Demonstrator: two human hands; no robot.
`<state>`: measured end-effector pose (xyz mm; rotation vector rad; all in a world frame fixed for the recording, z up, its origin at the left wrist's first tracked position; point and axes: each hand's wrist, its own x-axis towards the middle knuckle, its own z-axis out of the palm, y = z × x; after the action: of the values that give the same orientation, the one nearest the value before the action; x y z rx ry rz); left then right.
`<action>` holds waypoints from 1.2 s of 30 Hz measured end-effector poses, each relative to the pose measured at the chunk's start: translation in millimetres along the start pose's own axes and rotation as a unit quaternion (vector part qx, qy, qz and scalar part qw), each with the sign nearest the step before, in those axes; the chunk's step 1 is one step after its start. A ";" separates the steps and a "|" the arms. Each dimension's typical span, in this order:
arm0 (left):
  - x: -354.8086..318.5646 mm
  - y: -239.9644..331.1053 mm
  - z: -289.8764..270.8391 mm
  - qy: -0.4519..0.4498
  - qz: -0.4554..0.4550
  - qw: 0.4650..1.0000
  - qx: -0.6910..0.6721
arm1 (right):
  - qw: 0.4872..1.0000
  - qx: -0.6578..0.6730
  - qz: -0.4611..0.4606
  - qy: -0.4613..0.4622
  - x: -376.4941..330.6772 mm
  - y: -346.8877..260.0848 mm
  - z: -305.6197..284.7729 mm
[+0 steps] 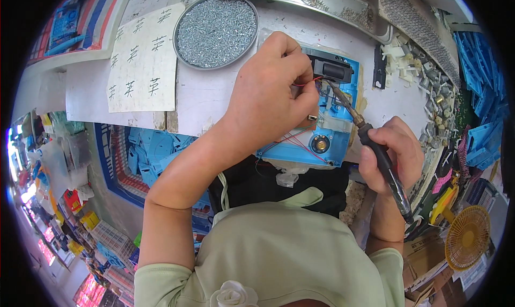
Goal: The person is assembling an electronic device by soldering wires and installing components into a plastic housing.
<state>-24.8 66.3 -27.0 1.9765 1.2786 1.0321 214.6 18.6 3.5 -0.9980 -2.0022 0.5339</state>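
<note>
Light: we see bright, even light across the pale desk [214, 92].
Shadows: soft and faint.
Glare: small glints on the round tray of screws [216, 32].
Edges: we notice strong fisheye bending, black corners.
Focus: centre sharp, rim softer.

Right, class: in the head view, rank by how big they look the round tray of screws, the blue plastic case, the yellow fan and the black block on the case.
1. Tray of screws
2. Blue plastic case, partly hidden, so unsure against the tray
3. Yellow fan
4. Black block

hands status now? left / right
Left hand: closed, pinching red wires on the blue housing.
Right hand: closed on the soldering iron.
</note>
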 end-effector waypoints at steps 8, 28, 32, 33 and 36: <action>0.9 0.1 -1.3 -0.004 0.006 1.000 0.006 | 0.999 0.031 0.000 0.011 -3.4 4.3 -4.4; 2.6 -1.5 5.6 0.022 0.029 0.998 0.045 | 0.999 0.000 0.033 -0.037 11.6 1.9 -2.6; 2.6 -1.7 6.3 0.021 0.022 0.999 0.043 | 0.999 -0.002 0.031 -0.041 15.0 1.4 -1.6; 2.8 -1.3 6.0 0.020 0.021 0.999 0.044 | 0.999 -0.002 0.031 -0.041 15.5 1.1 -1.2; 2.5 -2.0 6.5 0.024 0.024 0.998 0.044 | 0.999 -0.002 0.029 -0.042 16.8 1.0 -1.1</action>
<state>-19.7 69.1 -31.3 2.0694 1.3284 1.0693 210.1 32.7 11.6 -1.0556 -2.0544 0.6123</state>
